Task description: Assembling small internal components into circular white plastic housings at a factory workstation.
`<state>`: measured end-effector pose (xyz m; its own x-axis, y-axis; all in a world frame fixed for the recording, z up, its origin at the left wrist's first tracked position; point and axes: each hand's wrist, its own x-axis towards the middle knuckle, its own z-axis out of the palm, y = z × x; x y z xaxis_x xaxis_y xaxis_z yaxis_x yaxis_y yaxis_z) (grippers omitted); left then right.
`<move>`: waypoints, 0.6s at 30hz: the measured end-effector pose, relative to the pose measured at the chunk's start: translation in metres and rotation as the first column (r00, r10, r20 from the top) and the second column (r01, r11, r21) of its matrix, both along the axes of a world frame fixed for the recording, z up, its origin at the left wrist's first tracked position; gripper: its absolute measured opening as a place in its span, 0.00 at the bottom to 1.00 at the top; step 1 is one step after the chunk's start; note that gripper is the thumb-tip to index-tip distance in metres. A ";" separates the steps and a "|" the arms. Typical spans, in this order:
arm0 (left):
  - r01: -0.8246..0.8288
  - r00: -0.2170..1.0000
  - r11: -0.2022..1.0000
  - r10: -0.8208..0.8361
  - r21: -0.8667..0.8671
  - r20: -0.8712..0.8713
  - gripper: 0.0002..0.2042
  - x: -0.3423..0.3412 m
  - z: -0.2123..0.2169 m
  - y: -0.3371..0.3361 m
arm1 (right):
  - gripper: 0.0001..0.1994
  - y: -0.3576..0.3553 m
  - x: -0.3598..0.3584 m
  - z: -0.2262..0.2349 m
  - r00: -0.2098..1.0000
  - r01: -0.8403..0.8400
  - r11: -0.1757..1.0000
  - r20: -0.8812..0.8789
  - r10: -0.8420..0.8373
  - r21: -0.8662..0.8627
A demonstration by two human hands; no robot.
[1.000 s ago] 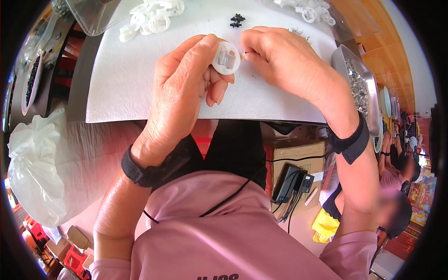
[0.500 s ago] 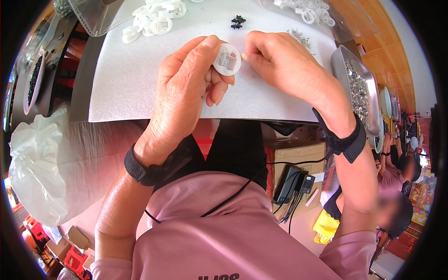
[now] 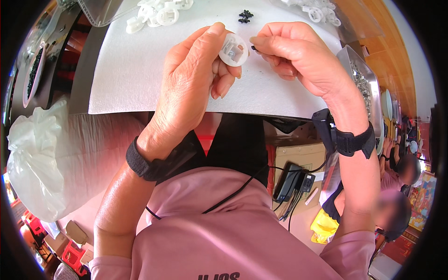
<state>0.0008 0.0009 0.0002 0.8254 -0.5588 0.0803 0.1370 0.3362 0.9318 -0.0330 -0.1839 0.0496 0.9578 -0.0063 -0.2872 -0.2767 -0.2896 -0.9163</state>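
small round white plastic cap (image 3: 233, 49) pinched in left hand (image 3: 193, 84), thumb and forefinger clenched on its rim, held above white foam sheet (image 3: 135, 70) near far edge of tabletop | open face turned right | right hand (image 3: 298, 58) just beside, fingers (image 3: 261, 42) clenched on tiny black part (image 3: 253, 47), nearly touching cap | spare black bits (image 3: 245, 16) lie beyond

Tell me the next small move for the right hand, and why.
Probably ease the small black part pinched in the right hand into the white round plastic piece held by the left hand: its tip sits just beside the piece's edge.
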 end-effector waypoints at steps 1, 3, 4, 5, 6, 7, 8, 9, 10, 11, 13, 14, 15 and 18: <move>0.001 1.000 1.000 -0.001 -0.005 0.007 0.19 0.000 0.000 0.000 | 0.08 0.000 -0.001 0.000 1.000 0.020 0.997 0.000 -0.020 0.081; 0.000 1.000 1.000 0.000 -0.009 0.012 0.19 0.000 -0.001 -0.001 | 0.09 -0.002 -0.002 0.003 0.999 0.037 0.986 -0.003 -0.037 0.162; -0.019 0.996 1.000 0.020 -0.014 0.092 0.19 0.000 -0.003 -0.001 | 0.10 -0.005 -0.002 0.005 0.999 0.021 0.972 -0.028 -0.015 0.236; -0.038 0.984 0.999 0.041 -0.019 0.171 0.19 0.000 -0.004 -0.001 | 0.11 -0.007 -0.001 0.007 0.999 0.006 0.951 -0.051 0.010 0.309; -0.041 0.984 0.999 0.043 -0.018 0.170 0.19 0.001 -0.003 -0.001 | 0.11 -0.004 -0.002 0.008 0.999 0.004 0.951 -0.052 0.013 0.311; -0.015 0.999 0.999 0.017 -0.032 0.045 0.19 0.002 -0.002 -0.002 | 0.12 0.001 -0.004 0.009 1.000 0.004 0.961 -0.017 0.001 0.276; 0.009 0.997 0.999 -0.012 -0.048 -0.080 0.19 0.002 -0.001 -0.002 | 0.14 0.006 -0.005 0.010 1.000 0.005 0.970 0.019 -0.010 0.242; 0.009 0.997 0.999 -0.012 -0.048 -0.080 0.19 0.003 -0.001 -0.002 | 0.14 0.010 -0.006 0.011 1.000 0.005 0.970 0.019 -0.010 0.243; 0.009 0.998 0.999 -0.012 -0.046 -0.067 0.19 0.003 0.000 -0.002 | 0.14 0.013 -0.007 0.012 0.999 0.011 0.974 0.041 -0.021 0.224; 0.010 0.998 0.999 -0.012 -0.044 -0.054 0.19 0.003 0.000 -0.002 | 0.14 0.017 -0.007 0.014 0.997 0.018 0.978 0.064 -0.032 0.207; -0.004 0.999 1.000 0.003 -0.030 -0.045 0.19 0.003 -0.002 -0.003 | 0.13 0.026 -0.006 0.022 0.998 0.021 0.985 0.056 -0.031 0.172; -0.019 0.999 1.000 0.019 -0.017 -0.036 0.19 0.003 -0.003 -0.003 | 0.13 0.031 -0.005 0.025 0.998 0.023 0.990 0.047 -0.029 0.136; -0.019 0.999 1.000 0.019 -0.016 -0.035 0.19 0.004 -0.004 -0.004 | 0.13 0.036 -0.001 0.027 0.998 0.023 0.990 0.049 -0.030 0.137; -0.025 0.999 0.999 0.024 -0.042 -0.038 0.20 0.004 -0.006 -0.004 | 0.09 0.041 0.003 0.024 0.991 0.131 0.991 -0.039 -0.132 -0.013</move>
